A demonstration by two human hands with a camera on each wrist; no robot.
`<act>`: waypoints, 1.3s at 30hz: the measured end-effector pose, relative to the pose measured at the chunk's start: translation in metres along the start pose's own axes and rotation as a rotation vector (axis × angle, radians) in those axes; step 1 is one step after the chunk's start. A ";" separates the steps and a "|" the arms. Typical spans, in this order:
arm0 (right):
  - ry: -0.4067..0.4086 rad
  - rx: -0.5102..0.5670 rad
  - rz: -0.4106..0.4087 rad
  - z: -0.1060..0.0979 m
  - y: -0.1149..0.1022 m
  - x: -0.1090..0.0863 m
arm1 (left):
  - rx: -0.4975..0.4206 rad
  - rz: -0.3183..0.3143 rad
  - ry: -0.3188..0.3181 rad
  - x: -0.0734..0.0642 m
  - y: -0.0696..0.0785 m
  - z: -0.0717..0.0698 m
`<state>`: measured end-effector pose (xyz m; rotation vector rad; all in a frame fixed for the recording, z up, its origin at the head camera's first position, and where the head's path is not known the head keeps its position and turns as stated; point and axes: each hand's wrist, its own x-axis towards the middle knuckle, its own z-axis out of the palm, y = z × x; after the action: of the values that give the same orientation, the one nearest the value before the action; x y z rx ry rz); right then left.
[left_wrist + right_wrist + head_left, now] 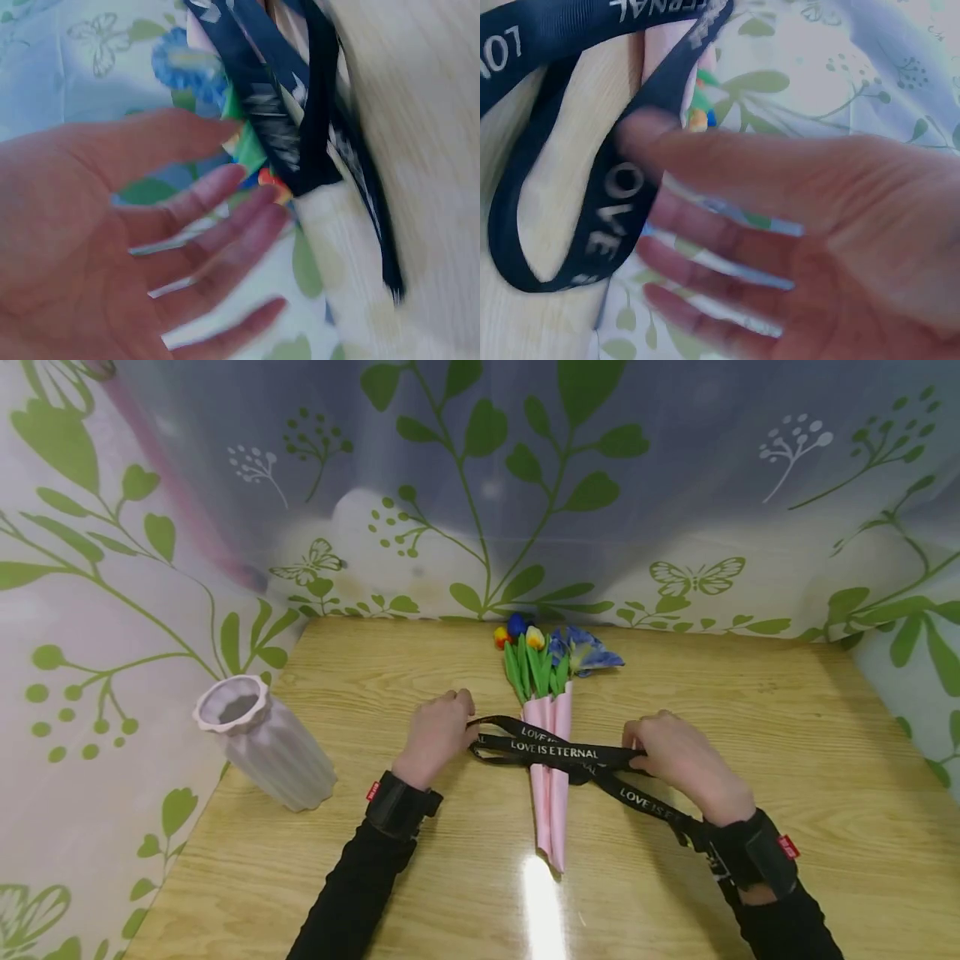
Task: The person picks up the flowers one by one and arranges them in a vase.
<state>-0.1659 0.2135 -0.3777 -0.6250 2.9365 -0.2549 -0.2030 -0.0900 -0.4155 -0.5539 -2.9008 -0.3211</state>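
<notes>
A black ribbon (555, 750) printed "LOVE IS ETERNAL" runs in loops across a bouquet of artificial flowers (534, 664) with pink wrapping (551, 810) around its stems. My right hand (686, 764) pinches the ribbon at its right side; in the right wrist view the thumb (649, 139) lies over the ribbon, with fingers behind. My left hand (438, 733) is beside the ribbon's left loops, its fingers spread and loosely bent in the left wrist view, where the ribbon (274, 120) passes just beyond the fingertips. Another length of ribbon trails toward my right wrist.
A pale ribbed vase (277, 752) stands at the left of the wooden table (465, 893), leaning in the view. A cloth with green leaf and butterfly prints (480, 527) hangs behind the table and at both sides.
</notes>
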 end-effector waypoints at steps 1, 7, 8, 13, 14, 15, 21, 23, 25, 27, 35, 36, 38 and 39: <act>0.028 0.005 -0.021 0.001 -0.002 0.001 | -0.033 0.031 -0.002 0.001 0.002 0.001; 0.193 0.042 -0.187 0.021 -0.023 0.016 | -0.209 0.280 -0.038 0.009 0.027 0.016; 0.191 0.042 -0.197 0.025 -0.025 0.018 | -0.217 0.299 -0.050 0.009 0.032 0.019; 0.158 0.056 -0.192 0.037 -0.034 0.023 | -0.186 0.315 -0.072 0.006 0.045 0.026; 0.162 0.054 -0.190 0.039 -0.035 0.023 | -0.176 0.315 -0.070 0.005 0.046 0.027; 0.170 0.051 -0.189 0.040 -0.037 0.024 | -0.169 0.316 -0.065 0.005 0.047 0.027; 0.224 0.010 -0.204 0.043 -0.043 0.024 | -0.129 0.303 -0.032 0.002 0.052 0.031; 0.220 0.002 -0.217 0.043 -0.044 0.024 | -0.109 0.291 -0.043 0.001 0.053 0.031; 0.187 0.011 -0.227 0.041 -0.043 0.023 | -0.096 0.285 -0.066 0.001 0.054 0.031; 0.143 0.031 -0.244 0.036 -0.040 0.020 | -0.084 0.282 -0.080 0.001 0.055 0.031; 0.003 0.094 -0.254 0.026 -0.019 0.002 | -0.081 0.252 0.040 0.002 0.044 0.023; -0.014 0.114 -0.243 0.026 -0.015 -0.001 | -0.082 0.237 0.061 0.002 0.039 0.020; -0.046 0.149 -0.216 0.027 -0.006 -0.009 | -0.079 0.199 0.105 -0.001 0.026 0.012; -0.062 0.158 -0.195 0.028 0.000 -0.013 | -0.072 0.171 0.122 -0.003 0.019 0.008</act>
<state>-0.1493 0.2152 -0.4039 -0.8777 2.7634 -0.4727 -0.1944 -0.0722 -0.4205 -0.7609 -2.7115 -0.4203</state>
